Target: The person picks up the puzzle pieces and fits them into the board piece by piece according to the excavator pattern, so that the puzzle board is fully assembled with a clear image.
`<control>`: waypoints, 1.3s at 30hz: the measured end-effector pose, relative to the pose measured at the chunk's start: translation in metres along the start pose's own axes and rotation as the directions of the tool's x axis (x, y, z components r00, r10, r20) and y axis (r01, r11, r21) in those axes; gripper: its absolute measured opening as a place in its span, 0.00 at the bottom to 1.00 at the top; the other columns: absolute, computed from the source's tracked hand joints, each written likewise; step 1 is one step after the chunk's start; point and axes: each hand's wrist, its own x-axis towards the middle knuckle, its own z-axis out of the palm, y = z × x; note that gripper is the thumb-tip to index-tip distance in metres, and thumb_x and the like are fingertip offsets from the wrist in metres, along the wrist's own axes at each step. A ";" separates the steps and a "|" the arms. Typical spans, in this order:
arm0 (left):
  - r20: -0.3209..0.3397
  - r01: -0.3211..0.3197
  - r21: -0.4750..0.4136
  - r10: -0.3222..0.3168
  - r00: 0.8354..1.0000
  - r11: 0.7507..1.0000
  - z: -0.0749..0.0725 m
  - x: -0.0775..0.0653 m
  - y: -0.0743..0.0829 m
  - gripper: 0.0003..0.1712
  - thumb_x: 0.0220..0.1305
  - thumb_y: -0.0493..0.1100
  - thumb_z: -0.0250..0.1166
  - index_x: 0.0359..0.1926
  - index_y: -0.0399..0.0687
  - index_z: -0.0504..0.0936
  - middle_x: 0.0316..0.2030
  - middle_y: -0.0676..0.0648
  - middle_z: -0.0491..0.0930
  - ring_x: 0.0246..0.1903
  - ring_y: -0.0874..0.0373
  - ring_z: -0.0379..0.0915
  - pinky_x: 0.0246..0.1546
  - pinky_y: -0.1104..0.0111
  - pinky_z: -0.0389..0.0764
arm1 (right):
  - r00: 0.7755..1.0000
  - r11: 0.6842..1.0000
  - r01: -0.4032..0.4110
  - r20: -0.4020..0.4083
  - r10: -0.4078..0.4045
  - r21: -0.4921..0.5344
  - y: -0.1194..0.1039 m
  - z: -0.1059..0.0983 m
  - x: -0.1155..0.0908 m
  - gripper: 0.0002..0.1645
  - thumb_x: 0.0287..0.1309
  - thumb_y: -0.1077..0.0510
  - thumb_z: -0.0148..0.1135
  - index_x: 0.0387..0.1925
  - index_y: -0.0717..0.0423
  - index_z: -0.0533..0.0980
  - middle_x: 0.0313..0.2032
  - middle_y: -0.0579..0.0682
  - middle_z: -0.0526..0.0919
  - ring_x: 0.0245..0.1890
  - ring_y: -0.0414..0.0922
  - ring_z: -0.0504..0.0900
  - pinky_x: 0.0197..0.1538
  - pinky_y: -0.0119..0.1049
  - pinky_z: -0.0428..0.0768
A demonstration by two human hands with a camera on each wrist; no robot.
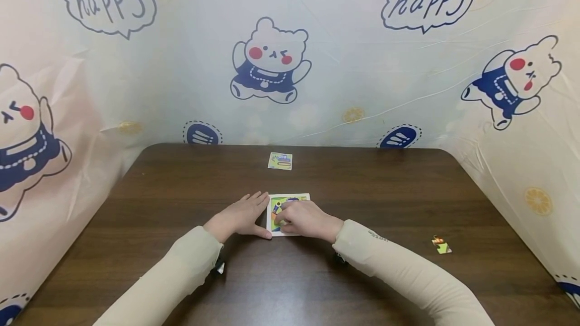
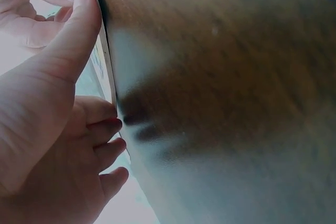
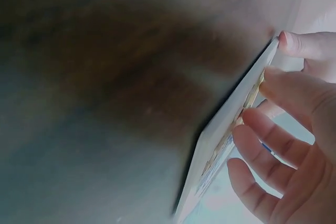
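A small jigsaw puzzle in a white tray (image 1: 269, 215) lies flat on the dark wooden table, its picture green, yellow and blue. Along the tray's left side my left hand (image 1: 240, 216) rests with extended fingers. Its thumb (image 2: 86, 22) touches the near left corner. From the right, my right hand (image 1: 308, 218) reaches over the picture. Its thumb (image 3: 294, 93) touches the puzzle surface, while the other fingers are loosely bent above and against it. That hand covers much of the picture in the head view, and no piece shows between its fingers.
Toward the table's far edge lies a square picture card (image 1: 280, 161). Loose puzzle pieces (image 1: 441, 245), orange and green, lie to the right beyond my right forearm. A curtain (image 1: 340, 79) printed with bears surrounds the table (image 1: 371, 185).
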 end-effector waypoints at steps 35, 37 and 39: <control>0.018 0.014 0.021 -0.015 1.000 1.000 0.001 0.001 0.002 0.56 0.51 0.66 0.63 0.67 0.31 0.53 0.68 0.36 0.49 0.67 0.44 0.42 0.65 0.53 0.46 | 0.946 0.887 -0.305 -0.001 0.326 0.348 0.075 -0.048 -0.205 0.21 0.49 0.55 0.69 0.44 0.62 0.77 0.36 0.49 0.78 0.34 0.45 0.76 0.37 0.38 0.77; 0.016 0.013 0.022 -0.013 1.000 1.000 0.001 0.001 0.001 0.56 0.51 0.66 0.63 0.67 0.31 0.53 0.68 0.36 0.49 0.67 0.44 0.42 0.64 0.53 0.46 | 0.948 0.886 -0.304 0.015 0.319 0.350 0.076 -0.047 -0.214 0.21 0.48 0.54 0.70 0.42 0.62 0.77 0.36 0.48 0.78 0.34 0.46 0.77 0.36 0.38 0.78; 0.015 0.011 0.026 -0.011 1.000 1.000 0.001 0.002 0.001 0.56 0.51 0.66 0.62 0.67 0.31 0.53 0.68 0.36 0.49 0.67 0.43 0.42 0.64 0.53 0.46 | 0.948 0.882 -0.307 0.039 0.315 0.357 0.078 -0.046 -0.222 0.22 0.48 0.53 0.70 0.42 0.62 0.77 0.36 0.47 0.77 0.34 0.45 0.77 0.36 0.39 0.78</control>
